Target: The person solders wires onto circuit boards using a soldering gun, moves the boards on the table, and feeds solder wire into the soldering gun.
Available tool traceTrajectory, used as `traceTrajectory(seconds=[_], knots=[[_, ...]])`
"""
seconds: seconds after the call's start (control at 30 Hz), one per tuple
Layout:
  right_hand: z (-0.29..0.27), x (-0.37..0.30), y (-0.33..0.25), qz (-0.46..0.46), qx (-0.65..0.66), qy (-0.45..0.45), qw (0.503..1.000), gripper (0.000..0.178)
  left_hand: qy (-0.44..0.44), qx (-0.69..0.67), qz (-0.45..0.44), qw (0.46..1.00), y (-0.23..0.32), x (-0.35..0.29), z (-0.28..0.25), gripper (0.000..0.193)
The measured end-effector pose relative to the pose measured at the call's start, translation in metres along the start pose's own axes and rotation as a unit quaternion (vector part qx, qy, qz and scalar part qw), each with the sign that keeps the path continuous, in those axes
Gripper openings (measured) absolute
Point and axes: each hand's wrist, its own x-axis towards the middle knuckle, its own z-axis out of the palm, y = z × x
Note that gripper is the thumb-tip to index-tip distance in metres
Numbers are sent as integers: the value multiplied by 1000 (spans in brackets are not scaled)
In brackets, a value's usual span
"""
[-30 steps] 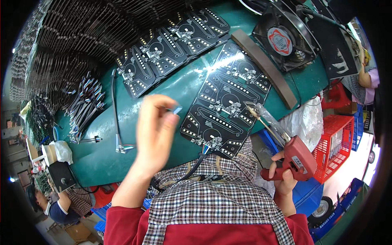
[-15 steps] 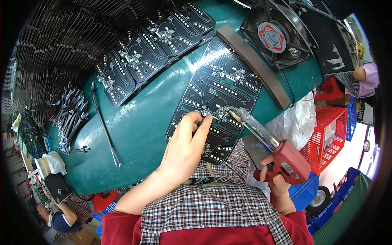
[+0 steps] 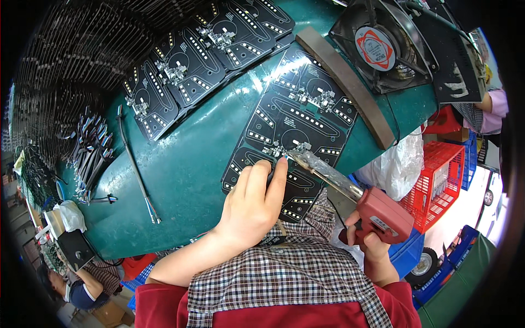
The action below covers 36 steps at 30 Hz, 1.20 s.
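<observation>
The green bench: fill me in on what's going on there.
A person's left hand reaches over a panel of black circuit boards on the green bench, fingertips at a cluster of small components. What they pinch is mostly hidden. The right hand holds a red soldering gun, its tip close to those fingertips. Farther back lies another row of boards; to the left, a loose cable and a cable bundle.

Soldering gun (image 3: 384, 215): dull red body, silvery barrel
Circuit-board panel (image 3: 301, 121): black, dotted with pale yellow squares, finely lined in white
Tabletop (image 3: 183, 175): deep green
Cable bundle (image 3: 93, 157), left: black, tipped blue and white
Fan label (image 3: 375, 49), far right: red star-like figure on white
Crate (image 3: 431, 206), right: bright red
Apron (image 3: 284, 279), near: dark-and-white check
</observation>
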Motion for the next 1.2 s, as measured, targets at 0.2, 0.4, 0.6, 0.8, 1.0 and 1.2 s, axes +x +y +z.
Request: traceTrajectory(seconds=[0.2,0.4,0.6,0.8,1.0,1.2], knots=[[6,4,-4,4,-3,19,1000,56,-8,13,6,1000,1,1,-1,44],[5,2,-3,40,-25,48,998,52,-11,29,6,1000,2,2,-1,44],[-7,-4,2,41,-110,60,991,63,-27,42,11,999,5,4,-3,42],[-9,-5,0,0,-216,29,976,73,-35,79,23,996,7,7,-5,41],[-1,-1,-3,-3,-51,13,999,79,-33,60,21,997,7,4,-2,42],[3,0,-2,17,-30,22,999,79,-55,16,-41,998,13,6,-6,47]])
